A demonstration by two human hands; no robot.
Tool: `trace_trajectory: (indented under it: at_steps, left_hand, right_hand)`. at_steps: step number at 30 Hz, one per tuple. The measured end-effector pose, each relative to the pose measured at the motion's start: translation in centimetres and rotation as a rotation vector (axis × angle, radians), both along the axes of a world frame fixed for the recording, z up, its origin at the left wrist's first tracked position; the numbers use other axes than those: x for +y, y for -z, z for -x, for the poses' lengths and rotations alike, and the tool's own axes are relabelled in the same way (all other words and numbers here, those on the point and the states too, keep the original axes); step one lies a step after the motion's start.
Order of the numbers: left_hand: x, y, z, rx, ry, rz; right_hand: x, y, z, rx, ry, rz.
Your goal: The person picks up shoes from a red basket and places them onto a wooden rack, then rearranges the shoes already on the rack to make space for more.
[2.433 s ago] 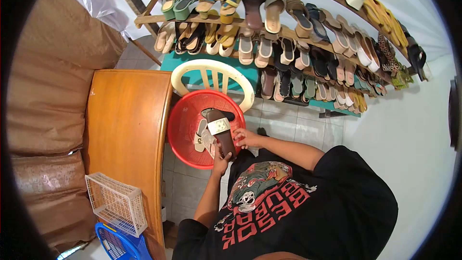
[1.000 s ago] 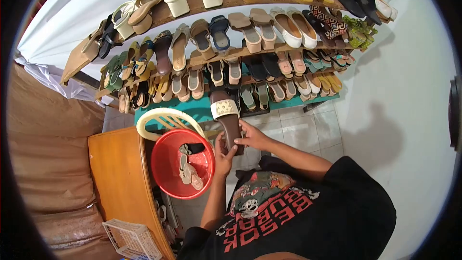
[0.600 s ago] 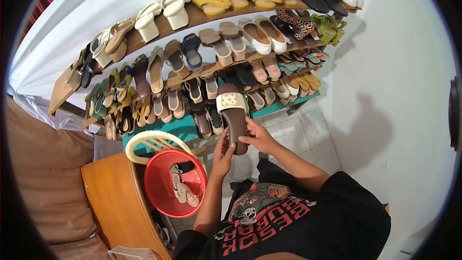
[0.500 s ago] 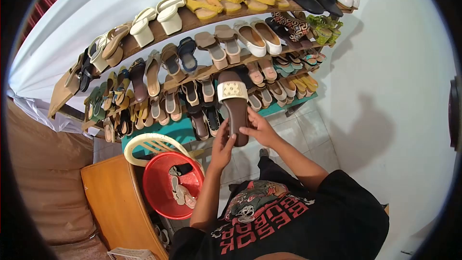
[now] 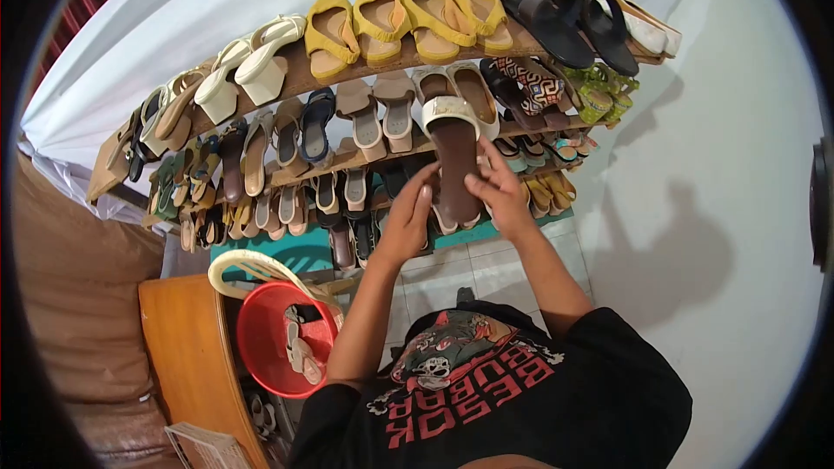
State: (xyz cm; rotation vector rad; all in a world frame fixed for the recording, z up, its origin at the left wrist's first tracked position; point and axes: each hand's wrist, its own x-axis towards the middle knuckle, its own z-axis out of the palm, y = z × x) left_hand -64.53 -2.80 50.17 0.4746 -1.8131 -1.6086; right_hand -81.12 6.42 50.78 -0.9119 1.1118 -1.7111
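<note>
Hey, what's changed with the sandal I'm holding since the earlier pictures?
The brown sandal has moved from over the red basin up and to the right, in front of the shelves. Your left hand still holds it; your right hand, beside it at first, now holds it too. The other footwear is still in the basin.

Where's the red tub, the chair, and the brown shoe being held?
Red tub (image 5: 259,343): head view, on its inside wall.
Chair (image 5: 243,255): head view, on its backrest's top.
Brown shoe (image 5: 459,165): head view, on its insole.
</note>
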Motion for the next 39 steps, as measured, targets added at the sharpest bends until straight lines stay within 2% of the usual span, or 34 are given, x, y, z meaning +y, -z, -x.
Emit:
trace_trajectory:
  at_steps: [2,3,4,6,7,10,17,22,24,28,36,39]
  left_hand:
    - [-1.9,-0.7,2.1,-0.081,-0.112,0.478]
    - [-2.2,-1.3,3.0,-0.177,-0.202,0.589]
    - [-2.3,-2.3,4.0,-0.174,-0.221,0.588]
    - [-2.6,-4.1,5.9,-0.395,-0.311,0.915]
    - [-2.6,-4.1,7.0,-0.411,-0.339,0.875]
    - [-3.2,-2.9,9.8,-0.550,-0.408,0.964]
    - [-4.6,0.6,12.2,-0.707,-0.371,0.994]
    - [-3.5,-0.1,13.7,-0.605,-0.460,0.859]
    - [-3.2,-0.7,13.8,-0.624,-0.390,0.793]
    - [-3.7,0.8,13.9,-0.685,-0.394,0.920]
    - [-4.0,0.5,14.2,-0.672,-0.356,0.840]
    - [-3.7,0.7,13.8,-0.682,-0.360,0.854]
  right_hand:
    - [-0.8,-0.6,2.6,-0.067,0.043,-0.008]
    - [-1.0,-1.0,3.7,-0.039,0.044,-0.022]
    - [-1.4,-1.4,4.6,-0.030,0.028,-0.021]
    - [-2.2,-2.3,6.4,0.017,0.060,-0.043]
    - [-2.6,-2.8,7.4,0.123,0.067,-0.098]
    - [-2.6,-5.8,8.8,0.146,0.087,-0.231]
    - [-5.0,-3.4,12.8,0.094,0.077,-0.247]
    - [-6.1,-2.9,14.0,0.102,0.057,-0.318]
    - [-6.6,-3.0,14.2,0.081,0.084,-0.290]
    - [-7.8,-3.8,15.4,0.062,0.075,-0.300]
    - [-11.0,-0.9,17.1,0.130,-0.016,-0.368]
    - [-10.8,-0.7,16.9,0.074,0.001,-0.365]
